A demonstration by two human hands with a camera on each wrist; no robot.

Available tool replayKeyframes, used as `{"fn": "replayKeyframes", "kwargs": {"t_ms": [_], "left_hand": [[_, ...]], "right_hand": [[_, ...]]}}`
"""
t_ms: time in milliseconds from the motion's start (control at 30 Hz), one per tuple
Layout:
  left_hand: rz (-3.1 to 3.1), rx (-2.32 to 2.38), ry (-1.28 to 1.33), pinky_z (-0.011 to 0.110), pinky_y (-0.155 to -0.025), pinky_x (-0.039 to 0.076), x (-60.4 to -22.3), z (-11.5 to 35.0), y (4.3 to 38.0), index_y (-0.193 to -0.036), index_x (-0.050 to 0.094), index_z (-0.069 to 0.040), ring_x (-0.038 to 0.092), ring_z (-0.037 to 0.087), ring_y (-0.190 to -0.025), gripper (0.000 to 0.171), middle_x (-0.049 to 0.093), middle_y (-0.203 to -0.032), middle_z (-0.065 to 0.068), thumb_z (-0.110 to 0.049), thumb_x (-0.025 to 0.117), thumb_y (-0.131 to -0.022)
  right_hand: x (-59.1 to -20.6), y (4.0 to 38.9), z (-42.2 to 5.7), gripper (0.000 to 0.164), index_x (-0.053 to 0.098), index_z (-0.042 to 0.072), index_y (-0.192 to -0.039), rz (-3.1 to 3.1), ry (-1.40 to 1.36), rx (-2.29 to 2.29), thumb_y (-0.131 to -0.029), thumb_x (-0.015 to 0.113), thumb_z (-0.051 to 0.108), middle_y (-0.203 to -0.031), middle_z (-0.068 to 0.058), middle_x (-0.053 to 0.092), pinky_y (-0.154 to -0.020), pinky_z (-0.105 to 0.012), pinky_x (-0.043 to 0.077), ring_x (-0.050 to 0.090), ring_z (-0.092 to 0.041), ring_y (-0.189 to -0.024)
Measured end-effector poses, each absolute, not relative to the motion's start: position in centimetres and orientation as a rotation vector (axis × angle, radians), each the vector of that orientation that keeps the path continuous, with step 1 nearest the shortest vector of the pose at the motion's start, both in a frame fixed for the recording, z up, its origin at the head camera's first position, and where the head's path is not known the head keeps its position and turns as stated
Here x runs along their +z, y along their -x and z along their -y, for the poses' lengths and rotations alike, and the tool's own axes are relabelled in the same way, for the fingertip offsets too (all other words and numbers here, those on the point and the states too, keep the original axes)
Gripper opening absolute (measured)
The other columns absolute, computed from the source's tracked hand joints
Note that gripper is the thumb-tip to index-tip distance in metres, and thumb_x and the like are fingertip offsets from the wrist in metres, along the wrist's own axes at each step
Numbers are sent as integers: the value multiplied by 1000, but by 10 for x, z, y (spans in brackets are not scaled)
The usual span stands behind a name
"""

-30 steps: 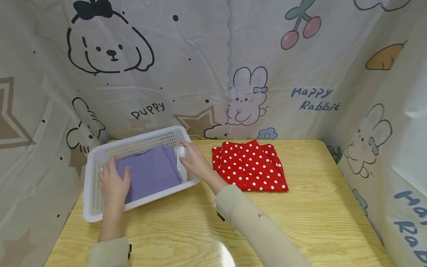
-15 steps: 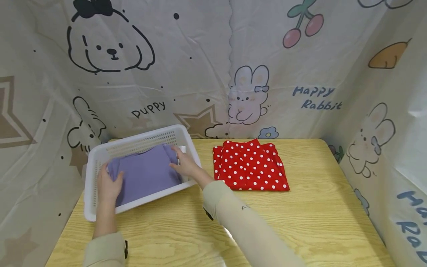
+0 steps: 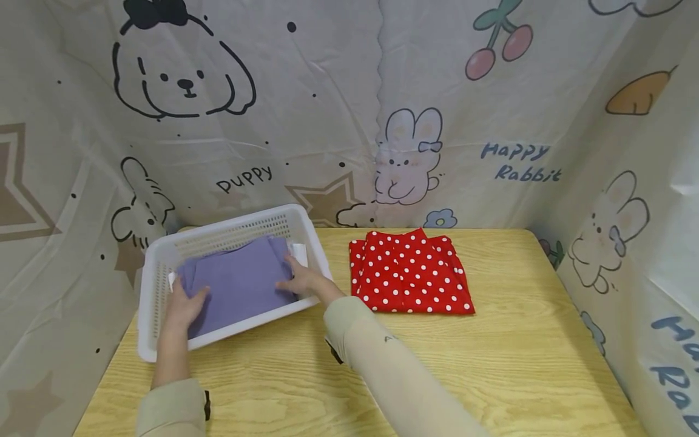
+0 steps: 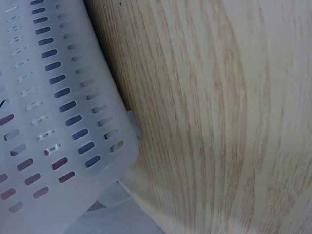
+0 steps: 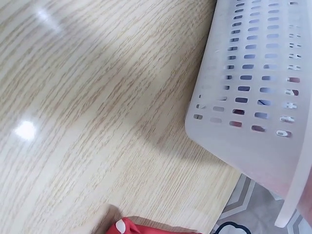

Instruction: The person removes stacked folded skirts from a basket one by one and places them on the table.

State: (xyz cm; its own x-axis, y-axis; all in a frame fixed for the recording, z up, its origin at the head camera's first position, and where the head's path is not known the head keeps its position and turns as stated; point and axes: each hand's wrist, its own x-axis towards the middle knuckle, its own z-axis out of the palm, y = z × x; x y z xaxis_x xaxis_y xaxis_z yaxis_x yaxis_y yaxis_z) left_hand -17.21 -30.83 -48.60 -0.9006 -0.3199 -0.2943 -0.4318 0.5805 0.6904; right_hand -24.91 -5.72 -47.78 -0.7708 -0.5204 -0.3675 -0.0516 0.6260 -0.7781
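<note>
A white perforated plastic basket [image 3: 246, 326] stands at the left of the table in the head view, with a folded purple cloth [image 3: 240, 282] lying flat inside. My left hand [image 3: 182, 308] reaches in at the cloth's left edge, its fingers down by the basket wall and its thumb over the fabric. At the opposite edge, my right hand [image 3: 300, 279] touches the cloth with fingers and thumb spread. Fingertips of the left hand are partly hidden. Both wrist views show only the basket's outer wall [image 4: 53, 78] and the wooden table, not the fingers at work.
To the right of the basket lies a folded red cloth with white polka dots [image 3: 411, 273]. White pieces [image 3: 298, 254] show beside the purple cloth inside the basket. Printed curtains [image 3: 327, 109] enclose the wooden table [image 3: 519, 352] at the back and both sides.
My right hand has moved left from the basket's right end to the purple cloth's edge. My left hand has shifted slightly down, and the cloth's left edge now spreads further left.
</note>
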Motion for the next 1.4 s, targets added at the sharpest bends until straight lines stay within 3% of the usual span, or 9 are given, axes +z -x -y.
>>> {"fn": "replayKeyframes", "kwargs": {"t_ms": [133, 433, 767, 967, 1167, 1400], "left_hand": [[-2623, 1143, 564, 59, -106, 9, -484, 308, 171, -139, -14, 9, 5, 56, -127, 81, 0, -137, 44, -30, 42, -94], [-2579, 1108, 429, 58, -106, 10, -485, 309, 172, -138, -14, 11, 6, 57, -127, 83, -1, -137, 45, -30, 43, -94], [-2565, 1113, 492, 59, -105, 11, -480, 308, 172, -139, -11, 11, 7, 58, -126, 80, 2, -138, 43, -27, 43, -94], [-2597, 1130, 517, 58, -106, 11, -482, 308, 171, -139, -2, 12, 8, 56, -127, 74, 5, -139, 41, -22, 43, -92], [-2608, 1108, 513, 58, -106, 11, -482, 307, 171, -139, 5, 14, 9, 55, -128, 69, 8, -138, 41, -19, 43, -91], [-2655, 1014, 510, 58, -105, 15, -483, 303, 172, -138, 11, 14, 13, 56, -126, 69, 11, -136, 44, -21, 45, -89]], "right_hand": [[-479, 250, 58, 71, 13, 14, -147, -2243, 477, -1012, -91, 55, 28, -152, -6, 15, -111, -31, 16, 15, -18, -138], [-481, 253, 60, 72, 11, 12, -148, -2178, 513, -1032, -91, 55, 26, -153, -8, 11, -112, -30, 11, 8, -18, -139], [-485, 255, 62, 56, 32, 11, -141, -2219, 551, -1161, -91, 56, 17, -144, -14, 33, -106, -32, 29, 32, -25, -131], [-486, 255, 64, 58, 34, 13, -140, -2242, 469, -1208, -89, 60, 19, -136, -16, 41, -98, -32, 39, 42, -25, -123], [-484, 253, 67, 59, 37, 16, -140, -2324, 496, -1135, -86, 63, 18, -140, -10, 40, -99, -31, 38, 41, -23, -124], [-482, 252, 72, 57, 44, 16, -135, -2423, 566, -1066, -83, 66, 10, -130, -10, 48, -85, -23, 45, 51, -20, -110]]}}
